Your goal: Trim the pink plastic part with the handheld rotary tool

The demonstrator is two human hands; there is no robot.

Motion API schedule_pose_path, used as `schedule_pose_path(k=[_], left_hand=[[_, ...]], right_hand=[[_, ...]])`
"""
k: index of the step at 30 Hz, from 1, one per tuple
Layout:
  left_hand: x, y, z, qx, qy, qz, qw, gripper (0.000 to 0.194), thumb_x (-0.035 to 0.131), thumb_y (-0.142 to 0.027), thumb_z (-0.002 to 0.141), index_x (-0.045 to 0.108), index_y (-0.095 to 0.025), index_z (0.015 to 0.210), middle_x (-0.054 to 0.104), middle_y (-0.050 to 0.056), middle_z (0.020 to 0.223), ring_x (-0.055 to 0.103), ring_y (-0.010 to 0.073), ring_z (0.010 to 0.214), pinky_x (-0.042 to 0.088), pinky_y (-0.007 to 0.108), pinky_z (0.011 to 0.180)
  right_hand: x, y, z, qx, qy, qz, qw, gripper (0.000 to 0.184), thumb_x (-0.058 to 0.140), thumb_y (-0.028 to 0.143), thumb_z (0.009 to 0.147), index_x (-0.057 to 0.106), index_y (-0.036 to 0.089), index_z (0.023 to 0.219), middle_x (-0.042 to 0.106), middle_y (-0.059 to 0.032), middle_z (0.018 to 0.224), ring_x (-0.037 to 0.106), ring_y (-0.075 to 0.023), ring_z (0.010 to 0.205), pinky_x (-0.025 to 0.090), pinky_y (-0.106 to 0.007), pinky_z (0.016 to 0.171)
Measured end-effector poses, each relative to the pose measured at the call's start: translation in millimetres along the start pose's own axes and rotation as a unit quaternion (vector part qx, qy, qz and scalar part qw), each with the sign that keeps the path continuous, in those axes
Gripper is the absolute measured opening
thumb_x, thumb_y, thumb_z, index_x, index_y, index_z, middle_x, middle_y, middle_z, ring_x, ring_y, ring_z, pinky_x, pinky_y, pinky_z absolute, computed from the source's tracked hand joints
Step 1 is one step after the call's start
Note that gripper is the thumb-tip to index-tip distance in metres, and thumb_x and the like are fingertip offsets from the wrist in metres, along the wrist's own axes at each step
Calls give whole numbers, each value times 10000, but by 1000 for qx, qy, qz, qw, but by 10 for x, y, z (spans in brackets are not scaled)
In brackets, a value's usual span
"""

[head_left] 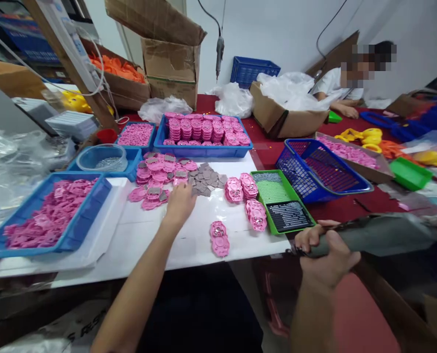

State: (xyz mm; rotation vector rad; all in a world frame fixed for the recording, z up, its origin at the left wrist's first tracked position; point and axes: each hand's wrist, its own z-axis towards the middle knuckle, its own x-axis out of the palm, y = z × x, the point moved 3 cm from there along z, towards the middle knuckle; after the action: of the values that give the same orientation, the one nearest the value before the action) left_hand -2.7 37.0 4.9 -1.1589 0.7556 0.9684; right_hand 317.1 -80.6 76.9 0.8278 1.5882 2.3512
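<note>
Right hand (pixel 326 257) grips grey tool (pixel 372 235); pink, flat parts (pixel 155 184).

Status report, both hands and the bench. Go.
Left hand down on pile of small grey square plates, grip hidden. Right hand closed on grey handheld tool. Single pink plastic part lies apart on white board.

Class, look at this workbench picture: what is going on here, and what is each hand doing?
A person sits at a white board covered with pink plastic parts. Their left hand reaches into a loose pile of these parts beside small grey squares. Their right hand grips a dark grey tool at the table edge. Blue trays hold more pink pieces, and another person works at the far side.
</note>
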Motion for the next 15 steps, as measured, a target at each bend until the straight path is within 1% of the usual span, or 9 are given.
schedule_pose_path(k=[2,5,9,12,13,15], left_hand=[[54,65,70,2,3,-11,1000,211,608,-210,885,668,-156,1080,675,165,1068,632,353,1081,521,479,950],[94,120,86,17,6,-34,999,267,593,-227,878,650,-168,1132,684,145,1070,635,330,1064,526,456,953],[46,140,20,34,7,-61,998,281,595,-273,873,653,-164,1126,680,117,1023,650,293,990,544,426,931],[-39,98,-198,57,-6,-111,992,310,580,-330,896,668,-165,1143,629,108,1091,660,221,835,571,383,851],[-65,74,-309,66,-9,-127,990,331,568,-351,910,666,-169,1167,612,105,1115,654,198,788,579,372,819],[-94,22,-561,72,-8,-138,988,356,541,-388,938,655,-187,1209,600,90,1116,651,180,743,586,359,765]], right_hand=[[17,25,50,-9,-14,6,1000,188,657,368,745,619,203,827,459,102,463,378,-89,333,348,-247,378],[55,61,187,-42,-23,8,999,186,672,385,747,614,215,795,448,108,450,365,-86,311,332,-243,360],[60,69,439,-83,-91,20,992,89,616,303,733,608,215,746,433,109,423,355,-89,299,332,-250,351],[63,10,595,-85,-102,32,991,83,624,283,729,599,205,732,440,105,423,367,-88,299,334,-248,343],[63,-21,629,-82,-98,33,991,91,629,287,731,599,201,735,444,103,424,370,-87,298,336,-248,339],[60,-92,665,-74,-86,27,993,107,642,295,734,605,195,748,456,101,428,376,-88,296,337,-247,329]])
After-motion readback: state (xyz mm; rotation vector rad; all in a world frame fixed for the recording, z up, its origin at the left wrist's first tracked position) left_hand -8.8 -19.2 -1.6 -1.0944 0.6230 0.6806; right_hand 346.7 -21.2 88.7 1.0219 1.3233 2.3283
